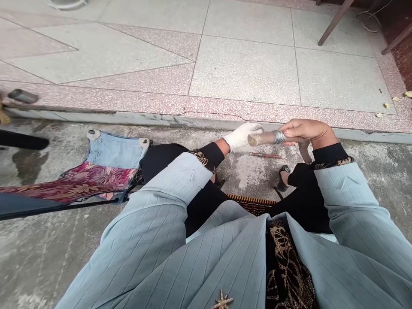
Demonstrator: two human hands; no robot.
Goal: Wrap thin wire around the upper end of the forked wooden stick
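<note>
Right hand (306, 130): clamped on wire-bound stick (269, 137) | left hand (243, 136): gloved, part-curled, grip unclear

Silvery wire (279, 137), brown stick (262, 138), white glove (242, 137)

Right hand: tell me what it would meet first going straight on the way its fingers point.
The gloved left hand, most likely: the right hand points toward it, gripping a wire-bound wooden handle whose end overlaps the left hand in view. Depth is unclear, so it might pass in front.
</note>
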